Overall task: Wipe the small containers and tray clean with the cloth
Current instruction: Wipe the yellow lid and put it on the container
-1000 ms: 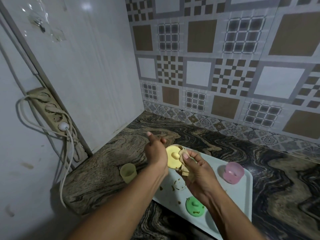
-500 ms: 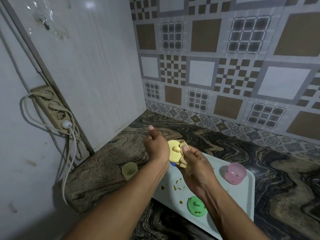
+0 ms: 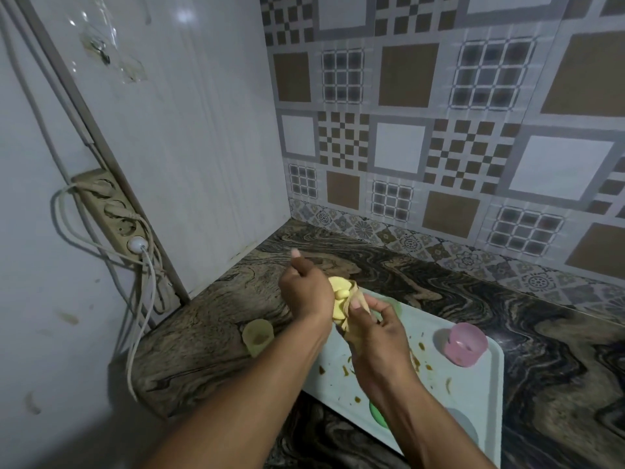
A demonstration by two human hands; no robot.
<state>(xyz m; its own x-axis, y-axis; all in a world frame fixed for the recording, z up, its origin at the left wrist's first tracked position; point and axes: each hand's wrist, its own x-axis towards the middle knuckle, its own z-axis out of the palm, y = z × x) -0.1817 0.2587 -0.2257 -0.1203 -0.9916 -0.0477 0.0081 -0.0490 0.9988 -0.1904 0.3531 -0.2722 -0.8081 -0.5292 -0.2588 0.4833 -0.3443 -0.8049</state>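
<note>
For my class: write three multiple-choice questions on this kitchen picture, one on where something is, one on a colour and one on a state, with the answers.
1. Where does the pink container stand? A on the tray; B on the counter; C on the floor.
2. What colour is the lid that the left hand holds? A green; B yellow; C white.
3. How is the tray's surface? A spotless; B stacked with plates; C spotted with brown smears.

Answers: 1 A, it sits near the tray's right edge. 2 B, the knobbed lid shows yellow between the hands. 3 C, the smears lie beside the right hand, which grips the cloth.
</note>
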